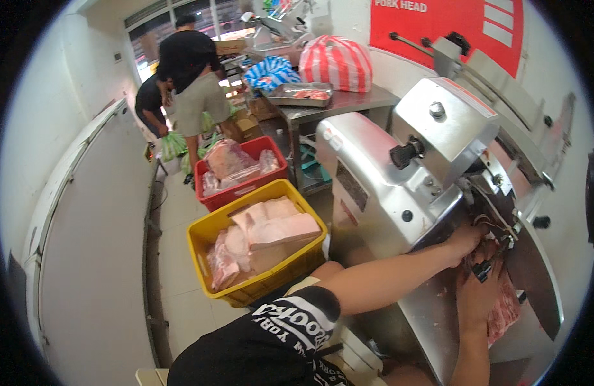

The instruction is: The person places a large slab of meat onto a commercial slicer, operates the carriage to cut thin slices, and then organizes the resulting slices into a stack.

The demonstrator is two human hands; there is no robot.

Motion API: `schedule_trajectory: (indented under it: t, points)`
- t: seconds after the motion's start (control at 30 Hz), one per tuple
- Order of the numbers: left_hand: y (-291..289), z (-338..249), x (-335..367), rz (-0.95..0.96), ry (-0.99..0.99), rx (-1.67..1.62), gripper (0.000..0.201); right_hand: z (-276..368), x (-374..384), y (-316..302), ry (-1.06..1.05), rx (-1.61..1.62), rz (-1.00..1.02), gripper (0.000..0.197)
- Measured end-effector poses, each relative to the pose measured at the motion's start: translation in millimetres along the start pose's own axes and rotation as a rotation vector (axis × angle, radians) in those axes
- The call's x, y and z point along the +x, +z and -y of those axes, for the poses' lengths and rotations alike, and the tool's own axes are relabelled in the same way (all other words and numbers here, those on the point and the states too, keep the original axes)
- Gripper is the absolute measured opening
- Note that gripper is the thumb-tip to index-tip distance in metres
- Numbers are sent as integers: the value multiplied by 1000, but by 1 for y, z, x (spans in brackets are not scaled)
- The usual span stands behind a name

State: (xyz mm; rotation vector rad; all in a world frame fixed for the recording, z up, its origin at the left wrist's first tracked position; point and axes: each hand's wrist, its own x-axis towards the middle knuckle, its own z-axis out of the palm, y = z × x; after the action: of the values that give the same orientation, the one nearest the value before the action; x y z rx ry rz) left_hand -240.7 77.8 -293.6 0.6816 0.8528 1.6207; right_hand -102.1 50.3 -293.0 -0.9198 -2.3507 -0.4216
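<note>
A large steel meat slicing machine (400, 174) fills the right side. My left hand (465, 239) reaches under its housing to the outlet by the blade, its fingers closed on pink sliced meat (506, 307) there. My right hand (480, 291) rests just below, against the same pile of meat on the slicer's tray (425, 315). How firmly either hand grips the meat is partly hidden by the machine and by the hands themselves.
A yellow crate (203, 254) of pale meat slabs stands on the floor to my left, a red crate (245, 192) of bagged meat behind it. A steel table (348, 103) bears a tray and striped bags. Two people stand far back. A long white chest (94, 257) runs along the left.
</note>
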Motion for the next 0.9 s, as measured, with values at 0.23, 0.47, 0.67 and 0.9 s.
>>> schedule_trajectory:
  t: [0.23,0.47,0.67,0.9]
  points:
    - [-7,26,26,-147,70,134,32,-10,-5,19,-49,-19,82,37]
    - [-21,27,35,-94,161,82,22,-4,7,13,-33,-26,15,63]
    - [-3,21,24,-152,266,258,22,-16,9,17,61,50,-36,76]
    - [0,23,20,-195,270,173,27,-2,13,7,-41,-117,23,66]
